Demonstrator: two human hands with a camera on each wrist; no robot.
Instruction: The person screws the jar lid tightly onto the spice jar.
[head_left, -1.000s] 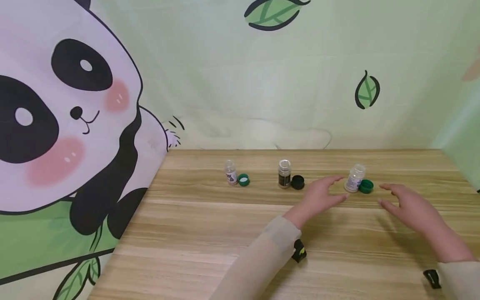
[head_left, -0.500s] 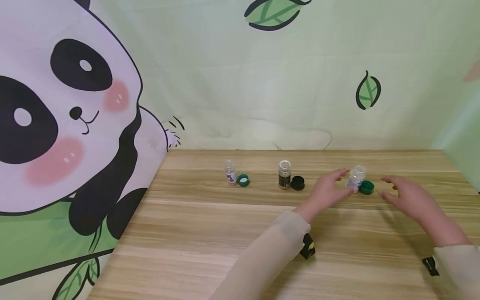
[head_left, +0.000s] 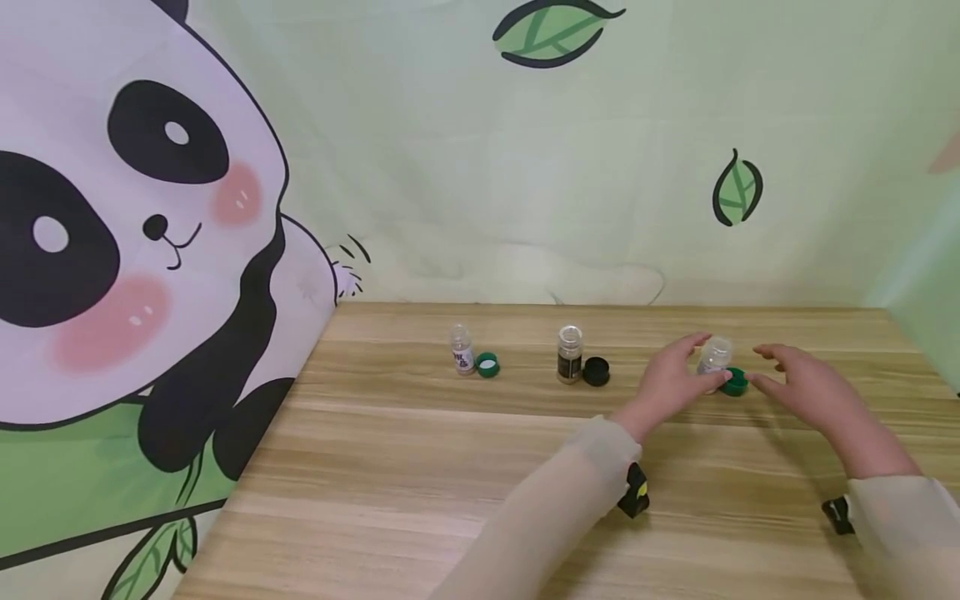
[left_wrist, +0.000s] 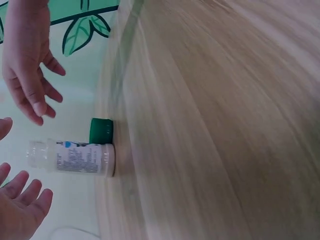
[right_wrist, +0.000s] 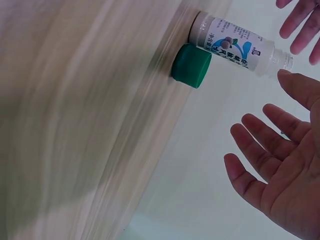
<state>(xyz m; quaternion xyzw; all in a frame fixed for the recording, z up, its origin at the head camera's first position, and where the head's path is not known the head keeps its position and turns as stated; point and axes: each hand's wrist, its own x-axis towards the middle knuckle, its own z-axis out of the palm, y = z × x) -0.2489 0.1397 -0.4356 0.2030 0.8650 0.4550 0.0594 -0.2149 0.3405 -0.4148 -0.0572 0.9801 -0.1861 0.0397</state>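
A small clear bottle [head_left: 718, 352] with a white printed label stands uncapped at the right of the table. Beside its base sits a green screw cap [head_left: 736, 382]. My left hand [head_left: 672, 383] is just left of the bottle, its thumb crossing in front of the label in the head view. The left wrist view shows a gap between those fingers and the bottle [left_wrist: 77, 157]. To the right of the cap, my right hand [head_left: 813, 392] hovers with fingers spread and nothing in them. In the right wrist view its fingers are apart from the cap [right_wrist: 191, 66].
A second clear bottle [head_left: 569, 354] with a black label has a black cap [head_left: 596, 372] beside it. Farther left, a smaller bottle [head_left: 462, 350] stands by a green cap [head_left: 487, 364]. Behind the wooden table [head_left: 390, 467] hangs a panda-print cloth [head_left: 450, 167].
My left hand has moved right, up to the bottle's side. The right hand has shifted slightly left, closer to the green cap. The bottles and caps have stayed in place.
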